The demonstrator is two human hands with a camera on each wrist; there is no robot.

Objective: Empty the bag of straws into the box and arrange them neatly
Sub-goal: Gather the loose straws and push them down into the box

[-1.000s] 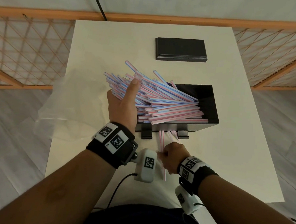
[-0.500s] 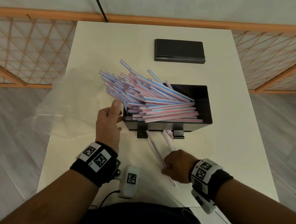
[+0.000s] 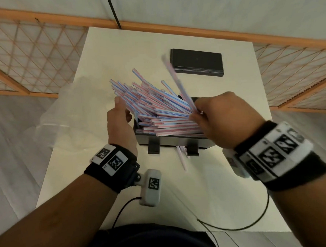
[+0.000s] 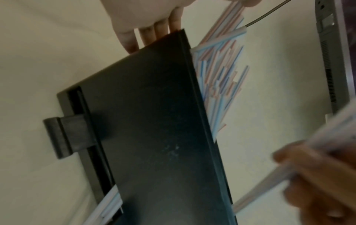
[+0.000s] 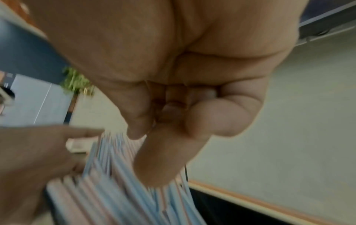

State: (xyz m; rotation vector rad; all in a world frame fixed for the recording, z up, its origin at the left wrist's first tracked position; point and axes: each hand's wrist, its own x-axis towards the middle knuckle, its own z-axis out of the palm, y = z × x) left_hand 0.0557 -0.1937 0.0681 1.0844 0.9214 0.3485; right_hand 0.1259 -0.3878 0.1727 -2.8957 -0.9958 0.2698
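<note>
Straws (image 3: 159, 113) pile in our black box (image 3: 174, 141), fanning out toward ten o'clock. Our right hand (image 3: 215, 118) pinches a few straws over the box; our left hand (image 3: 119, 119), fingers straight, touches the pile's nine o'clock end.

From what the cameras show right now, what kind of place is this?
Probably an indoor recording setup, not a home kitchen: a plain white table fenced by an orange lattice barrier, a grey floor, and marker-tagged camera bands on both wrists, such as the left wristband.
</note>
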